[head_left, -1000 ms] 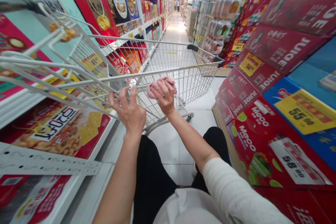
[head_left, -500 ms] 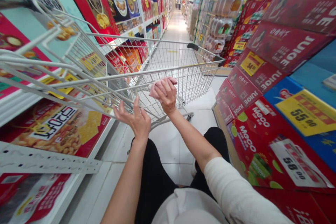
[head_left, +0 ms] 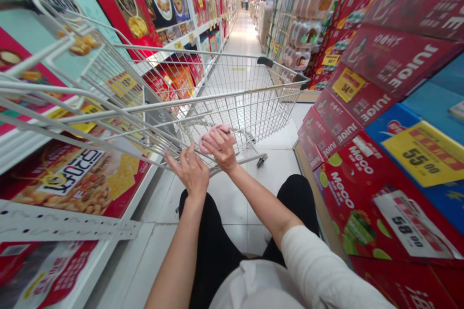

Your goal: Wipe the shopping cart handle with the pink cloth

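One pink cloth [head_left: 207,142] is bunched, seemingly for control, in the right hand [head_left: 224,151] at twelve o'clock; the left hand [head_left: 193,172], grip unclear, is placed by the cart [head_left: 195,99].

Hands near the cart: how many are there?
2: the left hand, at the lower edge of the cart; the right hand, holding the pink cloth. No others show there.

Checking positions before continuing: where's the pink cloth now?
In the head view, the pink cloth is near the centre, in the right hand at the shopping cart's wire side, just beyond and right of the left hand.
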Motion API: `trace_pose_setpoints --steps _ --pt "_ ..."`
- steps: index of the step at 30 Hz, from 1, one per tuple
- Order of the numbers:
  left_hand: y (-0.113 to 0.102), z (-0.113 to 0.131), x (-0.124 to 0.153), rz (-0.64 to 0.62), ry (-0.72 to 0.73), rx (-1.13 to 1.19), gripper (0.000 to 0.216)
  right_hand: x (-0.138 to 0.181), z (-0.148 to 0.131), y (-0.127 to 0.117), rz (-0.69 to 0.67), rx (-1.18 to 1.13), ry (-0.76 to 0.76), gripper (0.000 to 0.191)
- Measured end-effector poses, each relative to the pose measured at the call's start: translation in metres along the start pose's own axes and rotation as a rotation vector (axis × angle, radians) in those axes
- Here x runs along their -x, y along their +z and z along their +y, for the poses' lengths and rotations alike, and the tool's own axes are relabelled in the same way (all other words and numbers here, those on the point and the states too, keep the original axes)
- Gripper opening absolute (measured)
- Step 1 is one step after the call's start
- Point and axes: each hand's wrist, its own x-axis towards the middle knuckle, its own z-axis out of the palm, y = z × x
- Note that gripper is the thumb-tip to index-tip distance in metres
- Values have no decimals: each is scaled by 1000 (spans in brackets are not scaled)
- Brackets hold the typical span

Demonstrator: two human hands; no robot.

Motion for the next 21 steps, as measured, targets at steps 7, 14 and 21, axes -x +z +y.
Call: trace_pose_setpoints --steps 7,14,21 --pt "-4 -8 2 -43 57 -95 49 82 -12 4 -60 33 106 23" --pt "3 -6 3 -10 9 -59 46 52 -17 14 -93 26 109 26" --pt "-1 -4 3 -22 15 -56 42 54 -10 10 -173 10 49 24"
